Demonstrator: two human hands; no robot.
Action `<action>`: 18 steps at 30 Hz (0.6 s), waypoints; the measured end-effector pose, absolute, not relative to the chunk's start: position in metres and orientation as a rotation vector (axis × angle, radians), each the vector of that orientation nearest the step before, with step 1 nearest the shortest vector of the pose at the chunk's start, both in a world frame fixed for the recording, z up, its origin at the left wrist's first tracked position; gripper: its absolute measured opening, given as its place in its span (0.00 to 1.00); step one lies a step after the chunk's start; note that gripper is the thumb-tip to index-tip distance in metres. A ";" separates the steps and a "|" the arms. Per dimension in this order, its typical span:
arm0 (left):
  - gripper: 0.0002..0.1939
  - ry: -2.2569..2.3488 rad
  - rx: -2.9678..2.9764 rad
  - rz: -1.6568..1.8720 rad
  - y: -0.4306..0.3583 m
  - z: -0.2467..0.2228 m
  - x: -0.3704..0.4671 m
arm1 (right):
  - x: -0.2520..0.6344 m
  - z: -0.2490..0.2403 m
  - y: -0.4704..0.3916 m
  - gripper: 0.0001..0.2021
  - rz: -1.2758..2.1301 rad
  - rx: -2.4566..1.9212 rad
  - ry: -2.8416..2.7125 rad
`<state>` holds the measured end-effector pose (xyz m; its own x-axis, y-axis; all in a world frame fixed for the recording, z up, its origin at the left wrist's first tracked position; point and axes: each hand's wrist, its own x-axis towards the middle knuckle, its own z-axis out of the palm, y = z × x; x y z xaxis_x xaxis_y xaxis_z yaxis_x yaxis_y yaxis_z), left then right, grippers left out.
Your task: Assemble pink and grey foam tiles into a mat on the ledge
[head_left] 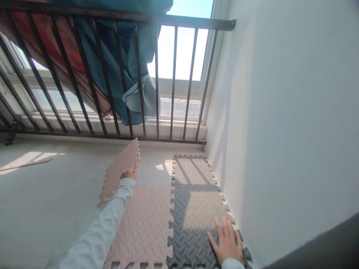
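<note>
My left hand (pixel 129 172) grips a pink foam mat tile (pixel 119 170) by its toothed edge and holds it tilted up over the floor. Beneath my left forearm lies another pink foam mat tile (pixel 150 216), flat and edge to edge with a dark grey foam tile (pixel 183 239). Spread fingers of my right hand (pixel 227 241) rest flat on that grey tile, close to the wall. Beyond it, a second grey tile (pixel 193 170) lies in sunlight, touching the first.
A black metal railing (pixel 120 134) runs along the window side, with blue and reddish cloth (pixel 117 71) hanging behind it. The white wall (pixel 283 123) stands close on the right. A thin strip (pixel 26 164) lies on the pale floor (pixel 50 209) at left.
</note>
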<state>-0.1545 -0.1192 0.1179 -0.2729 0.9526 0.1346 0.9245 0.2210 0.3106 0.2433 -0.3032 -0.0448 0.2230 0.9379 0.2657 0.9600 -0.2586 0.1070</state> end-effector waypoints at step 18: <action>0.23 2.048 2.162 -0.139 -0.077 0.025 0.015 | 0.239 -0.035 -0.310 0.30 -0.543 -2.297 -1.850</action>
